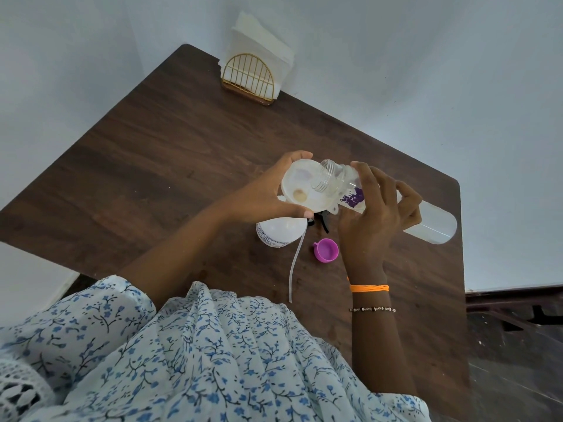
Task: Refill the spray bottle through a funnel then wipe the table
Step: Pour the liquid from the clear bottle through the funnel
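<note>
Spray bottle point(278, 234) stands upright on bench point(152, 153), near front-centre, white body w/ printed label; its neck is hidden under the funnel point(304, 185). Funnel is translucent white, sits over the bottle mouth; a pale yellowish patch shows at the bottom of its bowl, prob. liquid at the drain hole.

L hand point(262, 196): grip curled round funnel rim, thumb on the near side, fingers over the far edge, steadying it.

R hand point(377, 205): grip wrapped round a clear refill bottle point(396, 205) w/ purple label, tipped close to horizontal, open threaded mouth over the funnel bowl. Base end sticks out to the right past the fingers. Can't tell how much liquid is left inside; no clear stream visible.

Also on bench: purple cap point(326, 250) lying open-side up, just right of spray bottle; sprayer head's dip tube point(295, 266) trailing toward the person, black trigger part partly hidden under the funnel. Napkin holder point(248, 77), gold wire, w/ white napkins at far edge by the wall.

Step in hand, as judged: pouring, the refill stage. Wipe not begun.

Next move calls for: keep funnel level and seated, tilt refill bottle slowly so bowl doesn't overflow. Then upright the refill, lift funnel off, screw sprayer head back on. Napkins are the likely wipe material.
</note>
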Tool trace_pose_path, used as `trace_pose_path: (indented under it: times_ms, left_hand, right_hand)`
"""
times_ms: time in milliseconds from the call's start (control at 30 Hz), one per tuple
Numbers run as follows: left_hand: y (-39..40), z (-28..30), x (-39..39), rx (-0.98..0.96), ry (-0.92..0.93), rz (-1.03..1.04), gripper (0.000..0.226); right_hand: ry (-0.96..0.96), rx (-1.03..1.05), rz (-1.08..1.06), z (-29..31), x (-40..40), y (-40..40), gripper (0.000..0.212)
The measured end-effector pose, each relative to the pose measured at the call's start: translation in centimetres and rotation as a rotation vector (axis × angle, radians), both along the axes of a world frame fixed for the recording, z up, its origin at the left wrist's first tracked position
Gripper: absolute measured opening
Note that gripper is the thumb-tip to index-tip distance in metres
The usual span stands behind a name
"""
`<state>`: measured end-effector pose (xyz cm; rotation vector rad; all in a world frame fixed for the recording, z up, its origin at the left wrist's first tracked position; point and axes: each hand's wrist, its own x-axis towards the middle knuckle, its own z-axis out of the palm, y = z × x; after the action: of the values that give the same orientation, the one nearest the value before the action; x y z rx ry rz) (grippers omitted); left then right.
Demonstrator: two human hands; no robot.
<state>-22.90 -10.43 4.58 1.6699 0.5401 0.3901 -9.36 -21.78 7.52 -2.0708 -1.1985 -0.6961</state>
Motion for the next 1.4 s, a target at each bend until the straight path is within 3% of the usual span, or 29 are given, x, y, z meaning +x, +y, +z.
trace_pose_path:
  times_ms: [1400]
  left_hand:
    - [0.03, -0.06, 0.10, 0.005, -0.008, -0.006, 0.088]
  right_hand:
    - [0.010, 0.010, 0.010, 0.23, -0.13, 0.14, 0.050]
